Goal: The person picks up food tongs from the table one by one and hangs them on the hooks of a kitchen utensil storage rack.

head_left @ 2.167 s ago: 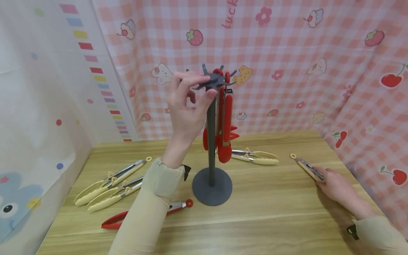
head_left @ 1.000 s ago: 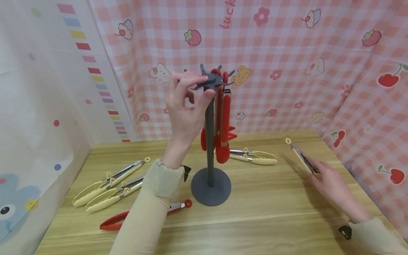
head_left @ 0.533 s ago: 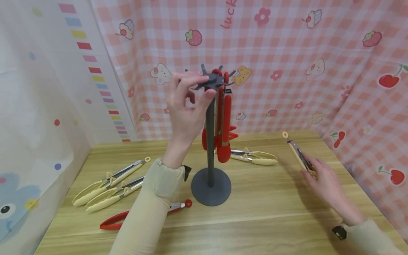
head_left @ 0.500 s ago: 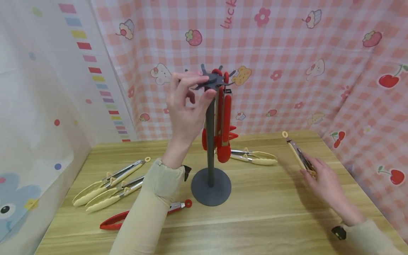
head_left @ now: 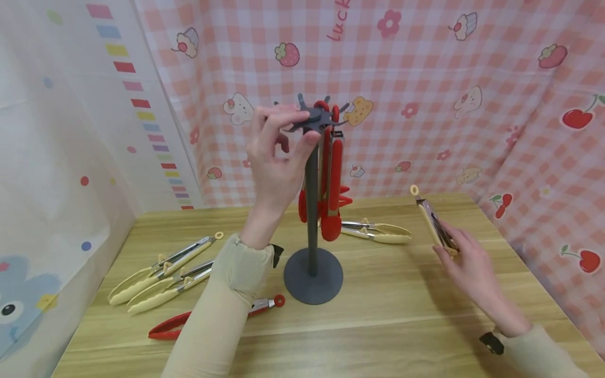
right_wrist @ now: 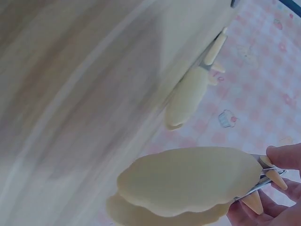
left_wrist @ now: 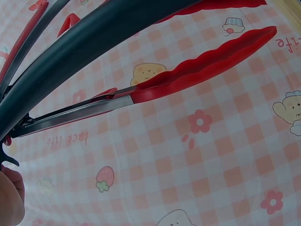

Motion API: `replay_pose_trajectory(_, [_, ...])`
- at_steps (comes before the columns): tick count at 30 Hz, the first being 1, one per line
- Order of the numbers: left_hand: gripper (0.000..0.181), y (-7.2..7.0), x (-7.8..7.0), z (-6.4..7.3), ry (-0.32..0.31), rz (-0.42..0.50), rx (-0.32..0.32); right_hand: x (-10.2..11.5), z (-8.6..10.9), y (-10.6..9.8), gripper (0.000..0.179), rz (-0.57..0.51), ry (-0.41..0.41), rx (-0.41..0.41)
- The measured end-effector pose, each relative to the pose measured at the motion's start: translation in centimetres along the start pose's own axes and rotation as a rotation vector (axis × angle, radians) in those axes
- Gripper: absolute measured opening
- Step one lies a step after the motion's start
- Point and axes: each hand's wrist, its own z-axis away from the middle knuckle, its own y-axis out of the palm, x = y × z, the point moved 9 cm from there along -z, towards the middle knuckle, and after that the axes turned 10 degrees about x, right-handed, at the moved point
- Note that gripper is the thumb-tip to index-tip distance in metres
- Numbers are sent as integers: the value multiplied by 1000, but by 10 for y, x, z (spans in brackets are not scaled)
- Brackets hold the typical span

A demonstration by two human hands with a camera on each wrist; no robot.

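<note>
Your right hand (head_left: 472,268) pinches cream tongs (head_left: 428,220) above the table (head_left: 402,325) at right; your left hand (head_left: 276,163) pinches the top of the stand (head_left: 312,210). Should that hold slacken, red tongs (head_left: 336,168) hung off-centre could tip it.

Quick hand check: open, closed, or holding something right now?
Left hand: closed, pinching the top of the dark stand.
Right hand: closed, holding cream-yellow tongs.

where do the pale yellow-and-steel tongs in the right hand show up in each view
Head: tongs right of centre, in the right hand.
Left wrist: not visible.
Right wrist: yellow heads along the bottom, centre to right.
Shared landmark: pink-and-white checked cloth.
</note>
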Motion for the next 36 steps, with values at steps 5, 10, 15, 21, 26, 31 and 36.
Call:
replay_pose_trajectory(5, [64, 0, 0, 0, 1, -1, 0, 13, -2, -1, 68, -39, -26, -32])
replay_pose_trajectory(10, [64, 0, 0, -1, 1, 2, -1, 25, -5, -2, 70, -73, -50, -59])
replay_pose_trajectory(15, [64, 0, 0, -1, 3, -1, 2, 36, -7, -2, 71, -114, -75, -73])
replay_pose_trajectory(21, [64, 0, -1, 0, 4, -6, 5, 48, -9, -4, 72, -150, -97, -87])
replay_pose_trajectory(26, [64, 0, -1, -1, 1, -3, 1, 60, -12, -7, 72, -180, -118, -108])
replay_pose_trajectory(31, [64, 0, 0, 0, -5, 2, -1, 69, -15, -10, 72, -204, -135, -132])
replay_pose_trajectory(36, [64, 0, 0, 0, -3, 0, 1, 74, -17, -12, 72, -210, -137, -142])
